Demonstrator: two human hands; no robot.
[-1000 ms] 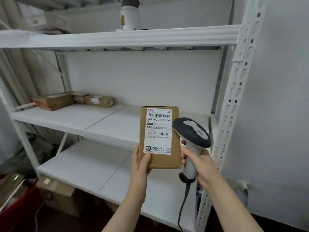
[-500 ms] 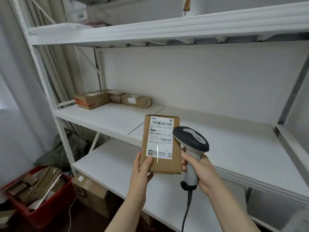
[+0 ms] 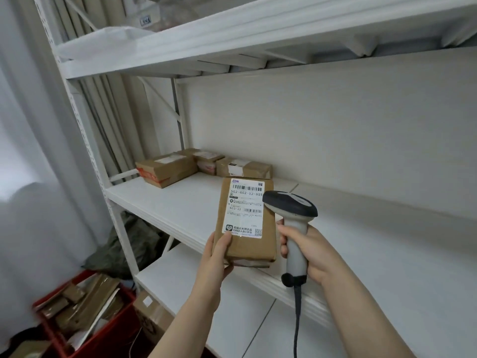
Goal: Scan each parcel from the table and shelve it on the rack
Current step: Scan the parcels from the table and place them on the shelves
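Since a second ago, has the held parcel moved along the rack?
Yes: the parcel has gone left along the rack, nearer the boxes on its middle shelf.

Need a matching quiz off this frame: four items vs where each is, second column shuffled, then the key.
Items
1. parcel
2. scanner
3. red crate
4. boxes

Places
A. low down, left of the rack
B. held in the left hand
C. far left end of a shelf
D. held in the right hand

Pairs: 1-B, 2-D, 3-A, 4-C
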